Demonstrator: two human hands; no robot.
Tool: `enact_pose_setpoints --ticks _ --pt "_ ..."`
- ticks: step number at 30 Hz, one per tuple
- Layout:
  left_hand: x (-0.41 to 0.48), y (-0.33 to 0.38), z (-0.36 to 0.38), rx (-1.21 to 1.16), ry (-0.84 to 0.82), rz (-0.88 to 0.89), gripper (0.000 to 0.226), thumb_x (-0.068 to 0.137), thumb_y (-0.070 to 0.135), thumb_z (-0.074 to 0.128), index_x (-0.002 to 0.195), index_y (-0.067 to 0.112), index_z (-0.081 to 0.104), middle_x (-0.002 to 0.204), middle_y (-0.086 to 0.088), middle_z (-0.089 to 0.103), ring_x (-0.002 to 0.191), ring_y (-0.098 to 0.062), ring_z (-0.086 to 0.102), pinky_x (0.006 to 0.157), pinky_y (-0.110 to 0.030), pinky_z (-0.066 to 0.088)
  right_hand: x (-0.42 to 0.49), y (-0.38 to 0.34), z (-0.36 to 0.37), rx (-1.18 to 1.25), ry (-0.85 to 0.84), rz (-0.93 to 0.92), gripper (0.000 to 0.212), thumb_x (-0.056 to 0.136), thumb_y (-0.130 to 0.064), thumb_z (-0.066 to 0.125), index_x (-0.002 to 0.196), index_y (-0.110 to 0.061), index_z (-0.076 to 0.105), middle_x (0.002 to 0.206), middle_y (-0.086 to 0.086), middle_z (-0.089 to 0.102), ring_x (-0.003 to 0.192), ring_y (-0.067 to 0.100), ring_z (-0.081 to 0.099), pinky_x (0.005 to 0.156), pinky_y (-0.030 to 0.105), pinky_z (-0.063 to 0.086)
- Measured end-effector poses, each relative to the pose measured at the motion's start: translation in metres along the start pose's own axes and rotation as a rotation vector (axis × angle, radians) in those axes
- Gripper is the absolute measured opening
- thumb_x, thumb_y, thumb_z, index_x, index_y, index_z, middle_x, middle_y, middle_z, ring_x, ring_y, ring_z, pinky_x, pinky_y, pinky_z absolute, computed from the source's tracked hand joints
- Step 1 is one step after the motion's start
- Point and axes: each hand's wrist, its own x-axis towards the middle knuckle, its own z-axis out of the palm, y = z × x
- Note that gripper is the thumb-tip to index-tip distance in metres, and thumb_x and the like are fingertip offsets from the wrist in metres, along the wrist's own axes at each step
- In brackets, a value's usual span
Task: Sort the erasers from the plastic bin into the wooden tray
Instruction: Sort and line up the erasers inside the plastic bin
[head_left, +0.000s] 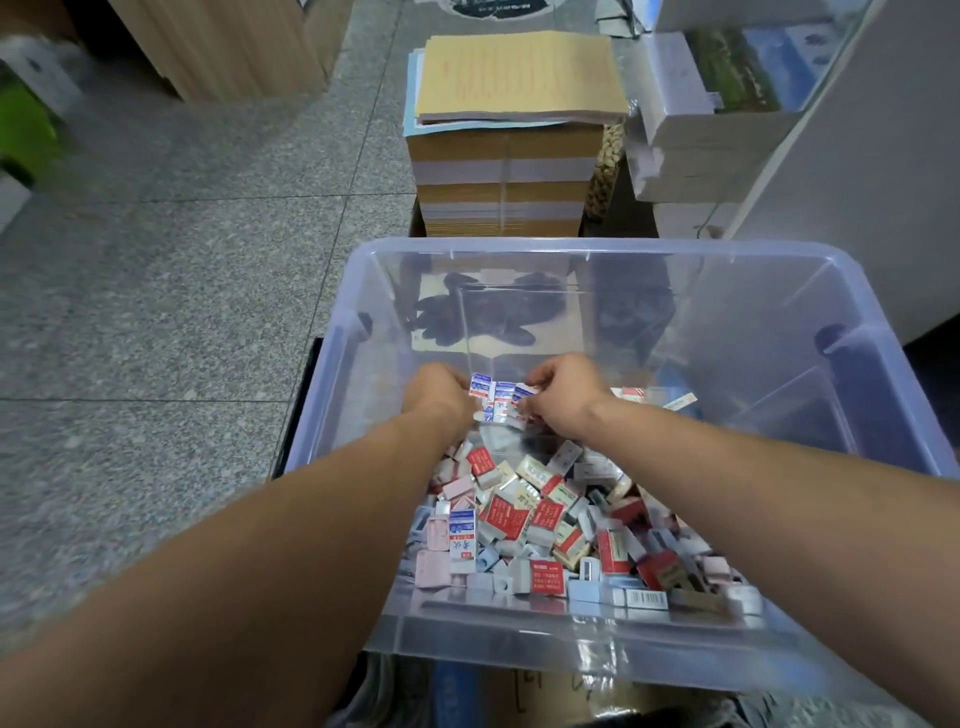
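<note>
I cannot see the fingertips of the left hand (436, 387) or right hand (563, 395), tucked behind the blue-and-white erasers (496, 400) they grip; I cannot read the wrapper print, and the green object (21, 130) is blurred and cut by the left edge.

1. A stationery stockroom or shop back room is suggested.
2. Tall stacks of paper (501, 176) are stood on speckled stone floor tiles (156, 260).
3. Wrapped packs of printed sheets (691, 130) are piled just beside them.
4. Sleeved erasers (524, 519) are heaped in bulk in a clear plastic bin (519, 244).
</note>
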Motion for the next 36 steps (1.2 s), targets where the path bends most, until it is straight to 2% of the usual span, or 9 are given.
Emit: enact_pose_setpoints --ticks 5,10,14,19,24,27,31,33,36 --pt "0.009 -0.005 0.007 0.029 0.061 0.007 0.013 0.088 0.014 0.079 0.083 0.021 0.069 0.101 -0.008 0.074 0.093 -0.027 0.071 0.085 -0.038 0.060 0.009 -0.002 0.013 -0.086 0.091 -0.079 0.024 0.087 -0.022 0.080 0.069 -0.017 0.064 0.072 0.003 0.068 0.074 0.022 0.066 0.068 0.030 0.048" --pt "0.013 -0.005 0.011 0.148 0.087 0.019 0.019 0.089 0.028 0.077 0.097 0.010 0.074 0.098 -0.010 0.075 0.092 -0.029 0.071 0.082 -0.039 0.060 0.005 0.004 0.015 -0.171 0.149 -0.141 0.011 0.090 -0.025 0.076 0.096 -0.016 0.075 0.088 0.005 0.075 0.085 0.024 0.068 0.080 0.036 0.055" --pt "0.015 -0.005 0.012 0.179 0.079 0.015 0.026 0.088 0.031 0.078 0.101 0.009 0.073 0.100 -0.011 0.074 0.094 -0.031 0.070 0.079 -0.036 0.058 -0.001 0.008 0.015 -0.159 0.072 -0.211 0.034 0.082 -0.027 0.084 0.112 -0.016 0.071 0.100 0.001 0.070 0.090 0.020 0.065 0.085 0.033 0.053" --pt "0.014 -0.006 0.012 0.183 0.075 0.026 0.018 0.090 0.028 0.075 0.096 0.011 0.074 0.097 -0.010 0.074 0.090 -0.031 0.070 0.083 -0.041 0.060 -0.005 0.004 0.016 -0.254 0.028 -0.274 0.032 0.085 -0.023 0.082 0.115 -0.015 0.071 0.114 0.003 0.066 0.099 0.021 0.064 0.093 0.035 0.052" --pt "0.006 -0.001 0.009 0.236 0.049 0.073 0.018 0.091 0.026 0.073 0.098 0.011 0.065 0.095 -0.010 0.069 0.089 -0.031 0.068 0.081 -0.041 0.060 -0.013 0.003 -0.011 -0.339 -0.083 -0.269 0.005 0.090 -0.024 0.075 0.090 -0.022 0.070 0.091 -0.004 0.071 0.084 0.018 0.065 0.077 0.032 0.054" --pt "-0.003 0.007 0.003 0.300 0.034 0.154 0.013 0.091 0.022 0.070 0.097 0.013 0.063 0.093 -0.008 0.068 0.089 -0.029 0.067 0.079 -0.039 0.059 -0.027 0.010 -0.037 -0.497 -0.230 -0.272 0.004 0.088 -0.020 0.074 0.092 -0.020 0.075 0.092 -0.006 0.072 0.085 0.015 0.066 0.076 0.028 0.053" --pt "-0.028 0.015 -0.001 0.342 -0.261 0.364 0.014 0.093 0.009 0.064 0.095 0.015 0.076 0.089 0.001 0.074 0.078 -0.017 0.068 0.066 -0.026 0.054 -0.044 0.022 -0.055 -0.732 -0.302 -0.249 0.017 0.086 -0.025 0.074 0.102 -0.023 0.072 0.102 -0.006 0.070 0.089 0.016 0.061 0.077 0.026 0.049" --pt "-0.038 0.009 0.000 0.378 -0.430 0.381 0.017 0.093 0.007 0.065 0.102 0.017 0.076 0.094 -0.001 0.075 0.069 -0.016 0.069 0.061 -0.029 0.058 -0.048 0.026 -0.053 -0.802 -0.325 -0.230 0.018 0.084 -0.030 0.077 0.098 -0.026 0.067 0.097 -0.006 0.066 0.088 0.018 0.058 0.074 0.025 0.044" --pt "-0.042 -0.002 0.006 0.554 -0.441 0.467 0.019 0.091 0.010 0.072 0.109 0.017 0.074 0.101 -0.001 0.072 0.079 -0.016 0.065 0.075 -0.034 0.060 -0.052 0.033 -0.047 -0.850 -0.294 -0.229 0.024 0.084 -0.031 0.075 0.105 -0.023 0.069 0.105 -0.003 0.068 0.094 0.021 0.061 0.077 0.030 0.050"
